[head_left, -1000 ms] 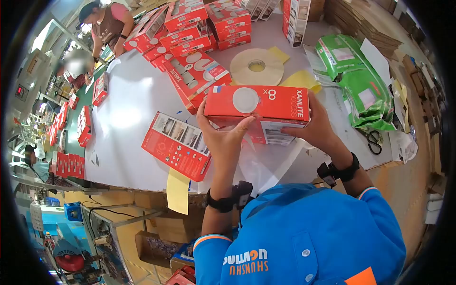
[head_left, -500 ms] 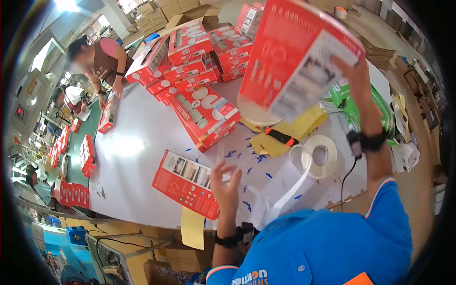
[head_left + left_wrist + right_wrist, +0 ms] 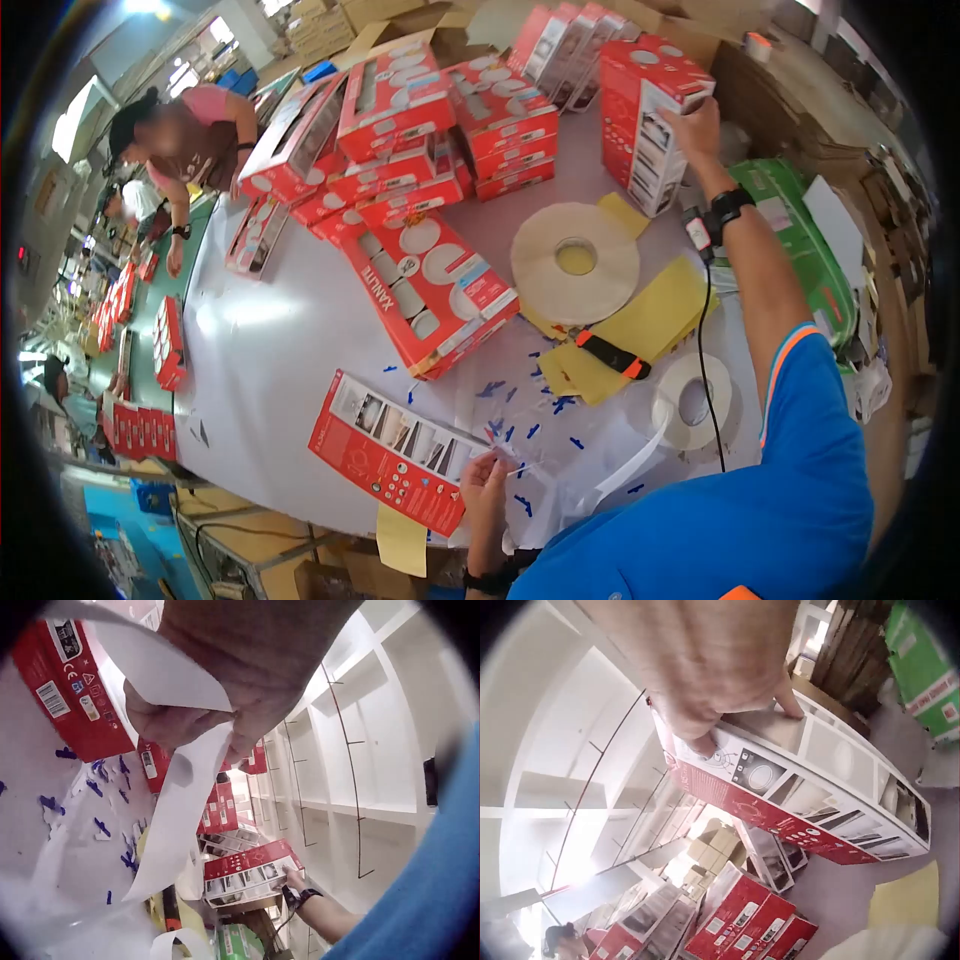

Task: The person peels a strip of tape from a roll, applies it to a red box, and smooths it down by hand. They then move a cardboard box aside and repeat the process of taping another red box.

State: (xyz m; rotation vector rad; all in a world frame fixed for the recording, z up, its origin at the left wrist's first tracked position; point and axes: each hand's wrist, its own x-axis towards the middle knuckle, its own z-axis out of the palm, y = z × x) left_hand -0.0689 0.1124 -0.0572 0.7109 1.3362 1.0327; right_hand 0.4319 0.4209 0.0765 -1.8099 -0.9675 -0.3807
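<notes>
My right hand (image 3: 695,135) grips the upper end of a red-and-white light carton (image 3: 650,125), which stands upright at the far right of the table. In the right wrist view, its fingers and thumb (image 3: 701,742) press the carton's printed side (image 3: 810,776). Near the front edge, my left hand (image 3: 485,495) pinches a white tape strip (image 3: 187,765) that hangs past the fingers in the left wrist view. Beside the left hand lies a red printed carton (image 3: 395,450). A small tape roll (image 3: 693,402) sits to its right, a white strip trailing from it.
Stacked red cartons (image 3: 400,100) fill the back, with one carton (image 3: 425,285) in front. A large tape roll (image 3: 530,265), yellow sheets (image 3: 660,310) and an orange-black knife (image 3: 610,352) lie mid-table. Small blue pieces (image 3: 490,390) are scattered nearby. A green package (image 3: 800,260) lies right; another person works left.
The carton was held in both hands; my left hand let go, and my right hand carried it to the far right. My left hand came down to the front and now pinches the white strip.
</notes>
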